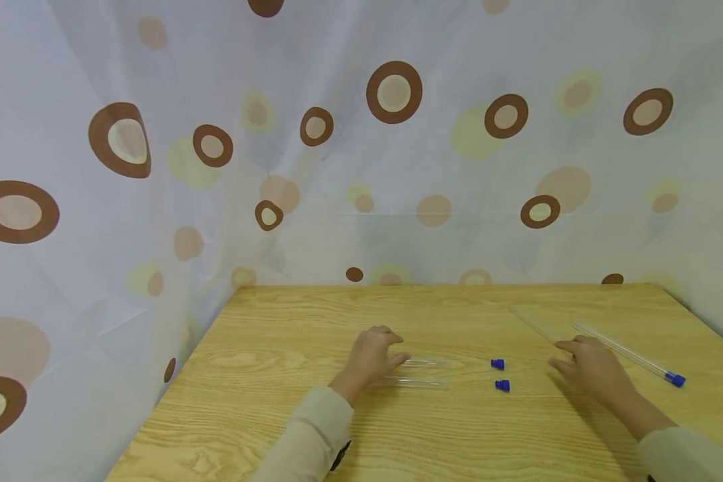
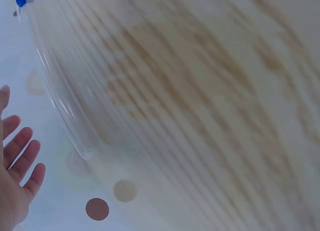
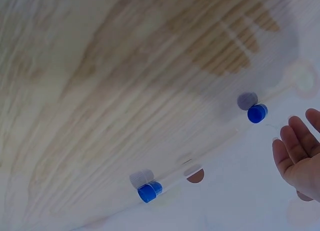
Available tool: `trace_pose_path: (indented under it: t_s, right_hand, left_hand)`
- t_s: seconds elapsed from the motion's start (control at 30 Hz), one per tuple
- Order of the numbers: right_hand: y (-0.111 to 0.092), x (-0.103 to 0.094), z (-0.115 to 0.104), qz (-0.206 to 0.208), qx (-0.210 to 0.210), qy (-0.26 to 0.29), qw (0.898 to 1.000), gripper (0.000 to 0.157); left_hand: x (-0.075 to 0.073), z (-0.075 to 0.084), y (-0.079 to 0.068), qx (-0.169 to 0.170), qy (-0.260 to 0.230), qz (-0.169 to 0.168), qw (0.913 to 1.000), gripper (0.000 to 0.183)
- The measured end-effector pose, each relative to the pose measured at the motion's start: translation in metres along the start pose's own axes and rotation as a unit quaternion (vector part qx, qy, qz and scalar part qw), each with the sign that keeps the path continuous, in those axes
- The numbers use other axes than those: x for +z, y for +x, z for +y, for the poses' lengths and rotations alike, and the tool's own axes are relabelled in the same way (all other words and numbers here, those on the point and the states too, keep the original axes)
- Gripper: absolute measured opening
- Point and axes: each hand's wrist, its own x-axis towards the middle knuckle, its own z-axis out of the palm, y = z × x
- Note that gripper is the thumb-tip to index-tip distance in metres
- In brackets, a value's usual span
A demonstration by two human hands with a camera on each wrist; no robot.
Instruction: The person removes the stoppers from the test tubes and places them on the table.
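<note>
My left hand (image 1: 369, 358), fingers spread, is at the left end of two clear tubes with no caps, the upper tube (image 1: 429, 363) and the lower tube (image 1: 416, 382). One clear tube (image 2: 65, 108) also shows beside that hand in the left wrist view. Two loose blue caps, one (image 1: 497, 364) above the other (image 1: 503, 385), lie right of these tubes. My right hand (image 1: 593, 371) is over the near end of another clear tube (image 1: 533, 325). In the right wrist view its relaxed fingers (image 3: 297, 141) are apart from a blue cap (image 3: 257, 113).
A clear tube (image 1: 623, 349) with a blue cap (image 1: 675, 379) on its near end lies right of my right hand. Wood-grain tabletop (image 1: 265, 428) spreads under everything. A white curtain (image 1: 337, 248) with brown and yellow circles closes off the back and sides.
</note>
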Motion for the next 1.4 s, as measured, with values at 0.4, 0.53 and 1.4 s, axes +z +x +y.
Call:
trace_pose_path:
  t_s: [0.4, 0.53, 1.4]
  right_hand:
    - [-0.004, -0.001, 0.015, -0.013, 0.013, -0.002, 1.0, 0.04]
    - [-0.005, -0.001, 0.02, -0.017, 0.02, -0.006, 1.0, 0.043]
    - [-0.009, -0.005, 0.035, -0.042, 0.031, -0.026, 0.998, 0.048]
  left_hand:
    - [0.002, 0.017, 0.007, -0.006, -0.02, -0.011, 0.9997, 0.034]
    - [0.003, 0.023, 0.01, -0.007, -0.019, -0.02, 0.9996, 0.036]
    - [0.016, 0.059, 0.025, 0.014, -0.035, -0.037, 0.9986, 0.038]
